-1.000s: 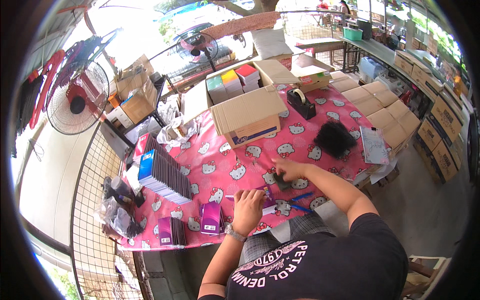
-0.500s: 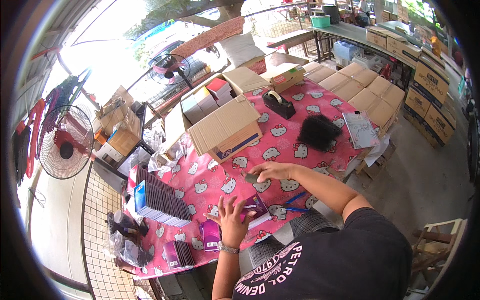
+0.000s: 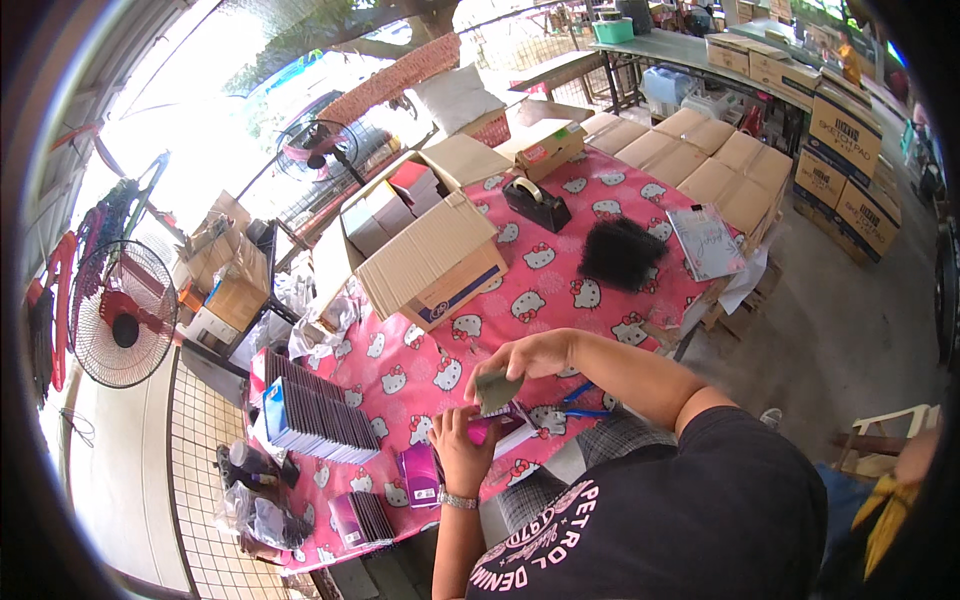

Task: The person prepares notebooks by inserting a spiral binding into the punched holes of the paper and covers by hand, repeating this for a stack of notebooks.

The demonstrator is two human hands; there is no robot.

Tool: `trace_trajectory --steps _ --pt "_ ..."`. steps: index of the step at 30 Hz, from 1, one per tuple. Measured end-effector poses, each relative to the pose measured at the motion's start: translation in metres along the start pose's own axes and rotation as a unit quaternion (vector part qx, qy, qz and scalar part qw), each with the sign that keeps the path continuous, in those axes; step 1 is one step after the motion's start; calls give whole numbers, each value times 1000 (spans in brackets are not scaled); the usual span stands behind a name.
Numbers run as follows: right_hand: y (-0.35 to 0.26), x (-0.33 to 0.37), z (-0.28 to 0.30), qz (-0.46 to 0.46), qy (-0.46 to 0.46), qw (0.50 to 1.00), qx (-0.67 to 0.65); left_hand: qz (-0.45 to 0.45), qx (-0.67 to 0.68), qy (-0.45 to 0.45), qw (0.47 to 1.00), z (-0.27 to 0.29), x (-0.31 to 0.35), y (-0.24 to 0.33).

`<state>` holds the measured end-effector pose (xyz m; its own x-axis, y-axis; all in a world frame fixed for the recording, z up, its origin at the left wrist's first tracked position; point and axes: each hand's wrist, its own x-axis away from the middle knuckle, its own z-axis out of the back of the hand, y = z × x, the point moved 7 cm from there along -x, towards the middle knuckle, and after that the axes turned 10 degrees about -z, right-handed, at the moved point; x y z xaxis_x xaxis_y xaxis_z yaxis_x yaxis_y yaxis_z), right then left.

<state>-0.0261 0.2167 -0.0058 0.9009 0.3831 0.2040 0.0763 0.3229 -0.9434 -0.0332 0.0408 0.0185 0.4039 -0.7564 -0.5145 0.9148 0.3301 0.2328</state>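
My left hand (image 3: pixel 462 448), with a watch at the wrist, has its fingers bent over the left end of a purple notebook (image 3: pixel 513 430) at the table's near edge. Above that notebook, my right hand (image 3: pixel 528 362) grips a flat dark grey-green piece (image 3: pixel 497 391), whose exact kind I cannot make out. Another purple notebook (image 3: pixel 418 470) lies left of my left wrist, and a small row of purple notebooks (image 3: pixel 362 518) sits nearer the corner. Blue-handled scissors or pliers (image 3: pixel 585 400) lie right of the hands, partly hidden by my right forearm.
A long row of notebooks (image 3: pixel 318 420) stands at left. Behind are an open carton (image 3: pixel 430 260) of books, a tape dispenser (image 3: pixel 537 204), a black bristly bundle (image 3: pixel 622 254) and a light-covered book (image 3: pixel 706 242). Sealed cartons (image 3: pixel 700 150) adjoin the far edge. Another person's arm (image 3: pixel 915 460) shows at right.
My right hand has come nearer with the grey-green piece, now over the purple notebook. My left hand's spread fingers have drawn together. Another person has appeared at the right edge. The view has shifted slightly.
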Motion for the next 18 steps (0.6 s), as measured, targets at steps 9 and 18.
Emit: trace_trajectory --steps 9,18 --pt "-10 3 -9 -45 2 992 118 4 8 -12 1000 -2 3 1" --pt "-35 4 -19 115 -128 920 -351 -11 61 20 998 12 6 -5"
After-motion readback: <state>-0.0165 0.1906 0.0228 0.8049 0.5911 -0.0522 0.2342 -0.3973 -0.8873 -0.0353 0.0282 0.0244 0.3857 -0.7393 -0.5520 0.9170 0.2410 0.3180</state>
